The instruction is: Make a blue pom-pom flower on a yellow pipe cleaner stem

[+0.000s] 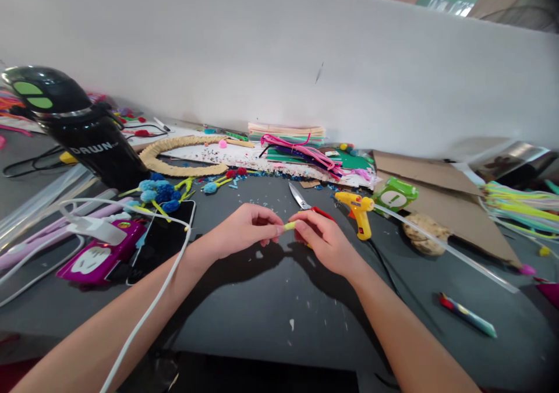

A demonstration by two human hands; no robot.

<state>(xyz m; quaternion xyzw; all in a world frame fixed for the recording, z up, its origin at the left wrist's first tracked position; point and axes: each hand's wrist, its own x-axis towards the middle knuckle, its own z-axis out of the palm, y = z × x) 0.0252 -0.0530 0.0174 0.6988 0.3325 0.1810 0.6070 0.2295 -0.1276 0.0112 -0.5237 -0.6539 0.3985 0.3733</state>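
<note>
My left hand [244, 230] and my right hand [325, 241] meet over the dark table [262, 311], both pinched on a short yellow-green piece [289, 226] held between their fingertips. Just behind my right hand lie scissors [305, 204] with red handles, partly hidden by the fingers. A yellow and orange glue gun [358, 209] stands right of the scissors, with a clear glue stick [445, 247] running out behind it to the right.
A black flask [82, 131] stands at the left beside a phone [163, 239], a purple case [98, 259] and a white cable [144, 317]. A straw ring [174, 157], pom-poms, pipe cleaners [305, 151] and felt sheets line the white wall. Cardboard [441, 195] lies at the right.
</note>
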